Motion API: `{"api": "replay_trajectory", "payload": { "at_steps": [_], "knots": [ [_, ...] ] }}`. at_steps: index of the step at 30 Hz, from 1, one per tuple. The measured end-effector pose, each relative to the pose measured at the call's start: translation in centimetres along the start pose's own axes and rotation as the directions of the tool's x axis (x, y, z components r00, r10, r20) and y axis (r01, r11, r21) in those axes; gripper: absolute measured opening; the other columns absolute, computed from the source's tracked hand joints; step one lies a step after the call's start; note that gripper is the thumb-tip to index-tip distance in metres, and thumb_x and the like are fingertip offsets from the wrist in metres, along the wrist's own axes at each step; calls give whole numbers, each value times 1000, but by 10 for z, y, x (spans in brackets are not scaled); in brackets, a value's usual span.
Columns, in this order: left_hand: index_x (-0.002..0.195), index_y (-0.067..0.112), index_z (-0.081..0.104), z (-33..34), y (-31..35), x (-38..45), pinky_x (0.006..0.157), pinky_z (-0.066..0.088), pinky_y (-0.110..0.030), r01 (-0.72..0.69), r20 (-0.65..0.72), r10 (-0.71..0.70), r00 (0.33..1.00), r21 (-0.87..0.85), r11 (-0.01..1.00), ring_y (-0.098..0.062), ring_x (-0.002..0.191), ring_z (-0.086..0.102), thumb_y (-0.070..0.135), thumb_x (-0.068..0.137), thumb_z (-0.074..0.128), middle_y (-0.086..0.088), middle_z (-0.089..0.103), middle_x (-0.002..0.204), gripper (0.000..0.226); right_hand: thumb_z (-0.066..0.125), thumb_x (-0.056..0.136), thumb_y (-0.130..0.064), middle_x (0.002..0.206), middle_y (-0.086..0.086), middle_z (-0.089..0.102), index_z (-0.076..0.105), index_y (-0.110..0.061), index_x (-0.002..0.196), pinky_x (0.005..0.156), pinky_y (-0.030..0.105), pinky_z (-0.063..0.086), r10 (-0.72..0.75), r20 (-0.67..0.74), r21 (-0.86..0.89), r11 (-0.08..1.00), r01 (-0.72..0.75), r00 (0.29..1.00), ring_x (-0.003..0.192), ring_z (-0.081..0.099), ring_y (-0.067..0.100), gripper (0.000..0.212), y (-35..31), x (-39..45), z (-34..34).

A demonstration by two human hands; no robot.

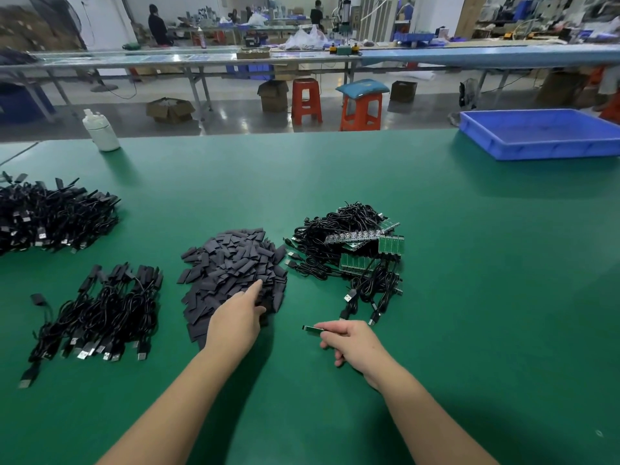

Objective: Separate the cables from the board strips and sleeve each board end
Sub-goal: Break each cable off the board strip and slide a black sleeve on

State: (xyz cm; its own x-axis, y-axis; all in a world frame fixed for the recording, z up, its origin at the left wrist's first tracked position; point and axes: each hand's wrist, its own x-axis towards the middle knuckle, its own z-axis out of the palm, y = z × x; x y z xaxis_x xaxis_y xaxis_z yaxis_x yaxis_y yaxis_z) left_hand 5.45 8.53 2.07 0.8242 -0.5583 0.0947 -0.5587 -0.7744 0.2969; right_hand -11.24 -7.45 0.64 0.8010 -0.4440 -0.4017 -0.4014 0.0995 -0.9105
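On the far left of the green table mat (335, 169) lay a large heap of black cables with sleeved ends (50, 219), and in front of it a smaller, tidier bundle of black cables whose board ends wore dark sleeves (110, 303), their silver plugs pointing toward the person. Both looked like finished work set aside clear of the raw stock. A white plastic bottle (100, 130) stood near the table's far edge.

Next came the grey-black pile of flat sleeve pieces (235, 263), kept central, presumably so either hand could reach it. The left hand (236, 317) rested on the near edge of that pile, forefinger extended across it and the other fingers curled down among the pieces; it seemed to be picking one out, but whether it actually had one pinched could not be told.

Just right of it, the right hand (349, 340) pinched a small green board end with a dark tip (312, 329) between thumb and fingers, pointing it leftward toward the sleeves, probably ready for sleeving.

Beyond lay the tangle of black cables joined to green board strips (352, 250), the unseparated stock. A shallow blue plastic tray (536, 134) sat at the far right corner.
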Motion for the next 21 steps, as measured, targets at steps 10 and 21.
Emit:
{"api": "replay_trajectory", "payload": {
  "at_steps": [10, 21],
  "knots": [
    [112, 14, 71, -5, 13, -12, 52, 47, -19, 273, 281, -87, 956, -736, 619, -10, 48, 53, 7, 98, 57, -2, 67, 61, 21, 63, 97, -29, 103, 1, 75, 74, -28, 115, 82, 34, 55, -98, -10, -414, 906, 85, 995, 90, 69, 27, 22, -21, 0, -14],
    [116, 28, 70, 14, 21, -32, 56, 43, -16, 71, 298, 111, 948, -541, 838, -4, 49, 54, 17, 96, 60, 6, 65, 64, 25, 67, 94, -21, 92, -19, 68, 75, -27, 110, 70, 9, 42, -159, -57, -513, 851, 108, 986, 85, 60, -5, 19, -26, -3, -24]
  ]
}}
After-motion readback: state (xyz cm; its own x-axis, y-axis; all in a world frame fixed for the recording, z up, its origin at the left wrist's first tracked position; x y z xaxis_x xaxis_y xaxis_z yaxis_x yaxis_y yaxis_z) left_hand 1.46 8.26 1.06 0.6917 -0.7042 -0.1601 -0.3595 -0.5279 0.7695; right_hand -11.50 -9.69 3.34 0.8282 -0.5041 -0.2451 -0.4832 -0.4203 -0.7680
